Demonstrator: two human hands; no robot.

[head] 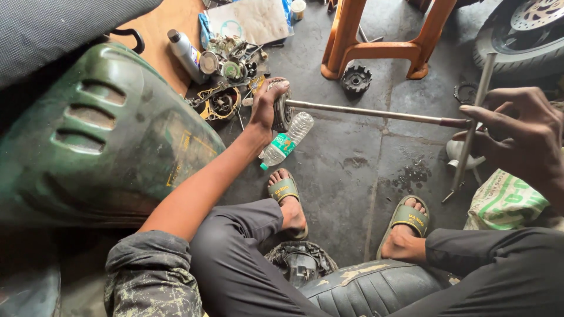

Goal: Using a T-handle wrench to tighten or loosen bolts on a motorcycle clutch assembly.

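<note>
Closest in, a worn black seat (370, 287) lies under the person's knees, with two feet in olive slide sandals (405, 218) planted on the grey concrete floor (346, 176). A green bodywork panel (100, 141) crowds the left edge, and a green-and-white woven sack (505, 202) sits at the right edge, so the open floor is a strip between the feet and the parts ahead.

The right hand (520, 132) is closed around the handle end of a T-shaped metal wrench (376, 113), its cross bar (470, 132) running steeply past the fingers. The long shaft reaches leftward, level above the floor, to a round toothed part (281, 111). The left hand (265, 108) is clasped over that part's near side, fingers curled on its rim.

A clear plastic bottle (286, 141) lies on the floor just below that hand. Beyond it, a clutter of small engine parts (226, 88) and a grey bottle (185, 54) rest on a board. Farther out stand orange stool legs (376, 50) with a black sprocket (356, 78) beside them, and a motorcycle wheel (523, 35) fills the top right corner.
</note>
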